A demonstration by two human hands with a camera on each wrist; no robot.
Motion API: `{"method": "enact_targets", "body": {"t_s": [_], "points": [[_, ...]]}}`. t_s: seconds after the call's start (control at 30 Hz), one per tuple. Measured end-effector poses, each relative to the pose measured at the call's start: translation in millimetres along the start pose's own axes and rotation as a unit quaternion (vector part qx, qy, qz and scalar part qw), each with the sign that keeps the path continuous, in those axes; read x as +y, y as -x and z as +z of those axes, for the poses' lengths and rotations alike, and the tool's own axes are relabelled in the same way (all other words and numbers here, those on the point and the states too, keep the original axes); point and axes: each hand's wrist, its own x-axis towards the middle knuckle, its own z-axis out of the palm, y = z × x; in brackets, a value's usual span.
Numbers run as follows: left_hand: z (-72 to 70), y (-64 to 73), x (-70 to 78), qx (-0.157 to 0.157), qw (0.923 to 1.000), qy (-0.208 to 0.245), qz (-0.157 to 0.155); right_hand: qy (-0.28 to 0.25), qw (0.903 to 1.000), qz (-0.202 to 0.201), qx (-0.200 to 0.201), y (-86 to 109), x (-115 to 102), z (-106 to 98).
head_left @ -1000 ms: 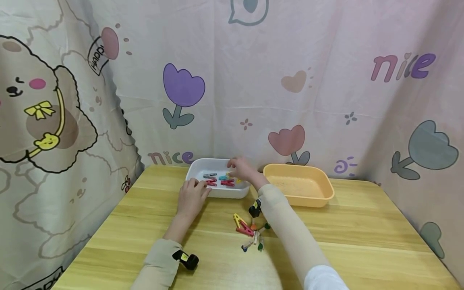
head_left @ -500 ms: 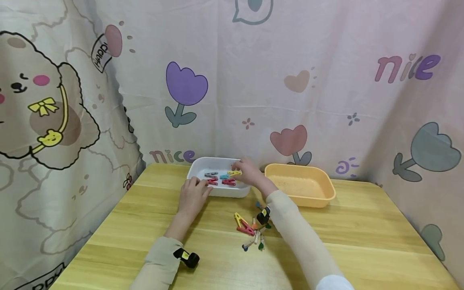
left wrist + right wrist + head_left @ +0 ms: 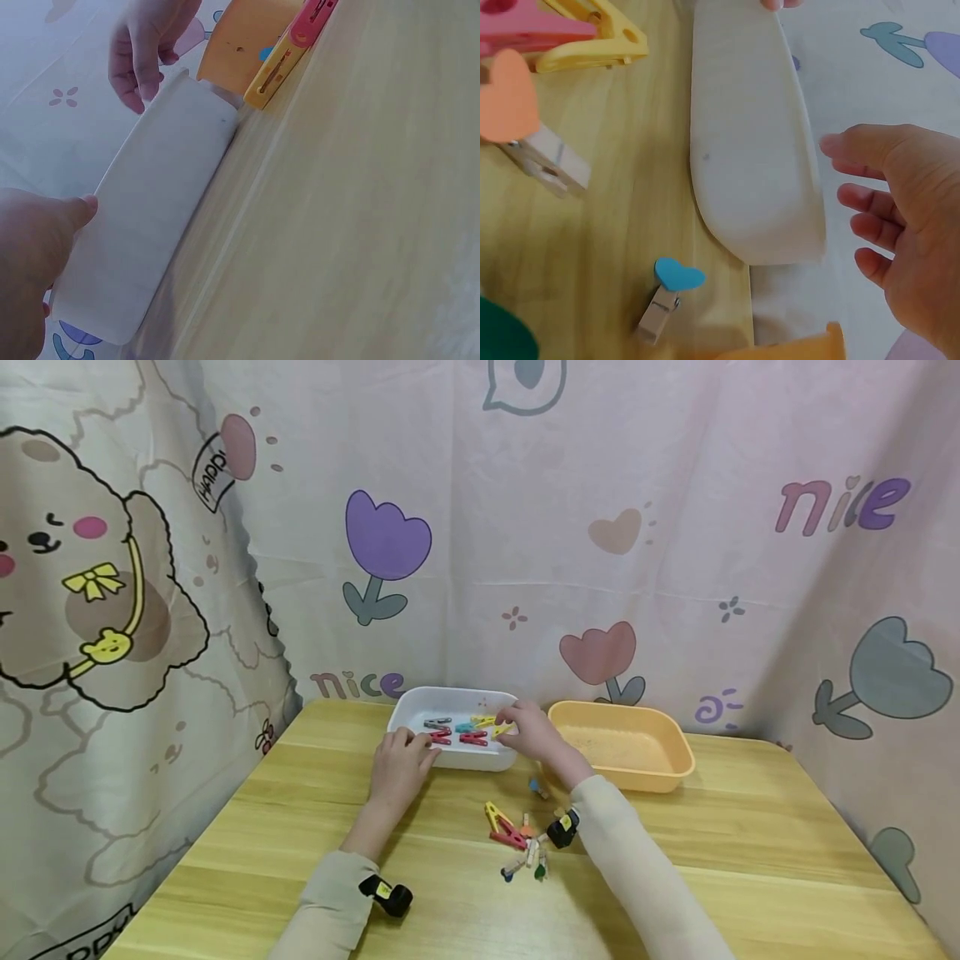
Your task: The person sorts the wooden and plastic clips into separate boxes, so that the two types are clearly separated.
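Observation:
A white plastic tray stands at the back of the table, holding several clothespins: red, grey, blue and yellow. My left hand grips its near left rim, the thumb against the outer wall in the left wrist view. At the tray's right end is my right hand, over the rim. The right wrist view shows that hand with loosely bent fingers and nothing between them. Another yellow clothespin lies by its fingertips in the head view.
An orange-yellow tray stands right of the white one. Nearer on the table lie a large yellow clothespin, a red one and several small wooden clips. A blue-heart clip lies apart. A printed curtain hangs behind.
My right hand has moved right and toward me, from inside the white tray to its right rim. Yellow clothespins it covered now show. The left hand keeps its place.

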Motion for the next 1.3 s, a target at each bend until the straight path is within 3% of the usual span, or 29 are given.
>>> {"method": "enact_targets", "body": {"t_s": [0.27, 0.6, 0.9, 1.3], "points": [[-1.9, -2.3, 0.4, -0.006, 1.0000, -0.006, 0.000, -0.037, 0.9985, 0.028, 0.030, 18.9, -2.2, -10.3], [-1.2, -3.5, 0.1, -0.014, 0.9998, -0.011, -0.004, -0.066, 0.9951, 0.033, 0.066, 43.2, -7.0, -14.7], [-3.9, -2.4, 3.4, -0.012, 0.9999, -0.008, -0.001, -0.054, 0.9956, 0.015, 0.076, 56.3, -16.5, 1.2], [-1.4, 1.1, 2.6, -0.012, 0.9999, -0.007, -0.007, -0.077, 0.9929, 0.050, 0.075, 71.9, -25.4, 19.0]]}}
